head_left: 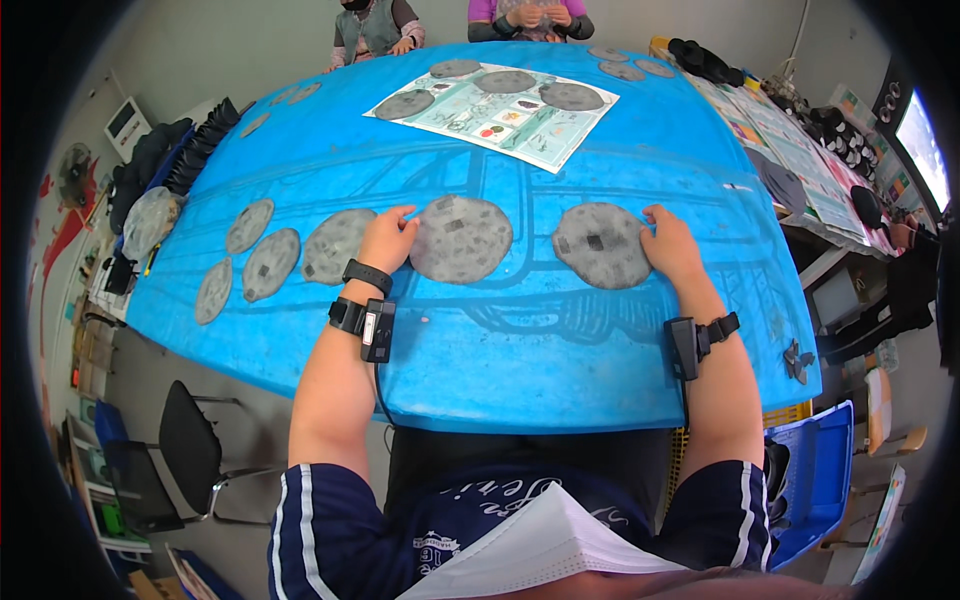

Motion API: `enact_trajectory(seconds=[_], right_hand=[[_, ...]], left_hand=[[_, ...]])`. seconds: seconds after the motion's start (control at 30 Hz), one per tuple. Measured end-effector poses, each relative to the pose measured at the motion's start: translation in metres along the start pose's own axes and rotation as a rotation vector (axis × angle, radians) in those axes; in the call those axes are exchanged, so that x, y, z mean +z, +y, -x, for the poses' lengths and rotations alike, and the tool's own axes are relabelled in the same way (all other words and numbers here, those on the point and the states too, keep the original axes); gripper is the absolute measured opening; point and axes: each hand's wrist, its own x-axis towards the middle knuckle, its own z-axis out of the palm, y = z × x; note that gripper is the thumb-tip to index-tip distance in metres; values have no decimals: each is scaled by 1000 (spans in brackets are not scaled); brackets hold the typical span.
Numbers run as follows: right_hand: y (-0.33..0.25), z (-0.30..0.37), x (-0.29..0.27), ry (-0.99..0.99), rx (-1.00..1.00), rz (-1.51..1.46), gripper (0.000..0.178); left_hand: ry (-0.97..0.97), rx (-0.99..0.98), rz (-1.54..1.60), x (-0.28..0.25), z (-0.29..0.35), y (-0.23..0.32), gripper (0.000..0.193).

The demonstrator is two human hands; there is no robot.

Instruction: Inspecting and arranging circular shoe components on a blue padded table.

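Note:
On the blue-covered table lie several flat, mottled grey round pieces, some with a small dark patch. My left hand (pixel 388 242) is at the left edge of a large round piece (pixel 462 240), fingers bent and slightly apart. It partly covers another grey piece (pixel 335 246) to its left. At the right edge of a second large piece (pixel 602 250), my right hand (pixel 672 243) rests with index finger and thumb apart. Both large pieces lie flat on the table. Whether my fingertips press on their edges is hard to make out.
Smaller grey pieces (pixel 271 265) lie at the left. A printed sheet (pixel 545 140) bearing grey pieces is farther back. Two people are at the far edge, one person's hands (pixel 535 15) raised together. Dark scraps (pixel 797 360) lie near the right corner; a blue crate (pixel 825 480) stands below.

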Motion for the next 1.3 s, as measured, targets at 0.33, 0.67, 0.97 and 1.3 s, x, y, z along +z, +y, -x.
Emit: enact_trajectory(seconds=[0.33, 0.67, 0.97, 1.3], right_hand=[[-2, -2, 2, 2, -7, -117, 33], [8, -9, 10, -6, 110, -427, 31], [18, -14, 16, -17, 154, -653, 19], [22, -16, 16, -27, 109, -543, 15]], left_hand=[[-99, -158, 44, -4, -7, -6, 32], [-56, -90, 161, -4, -3, 6, 26], [-34, -100, 441, -2, -4, 7, 20], [-218, 4, 295, -45, 23, 70, 23]])
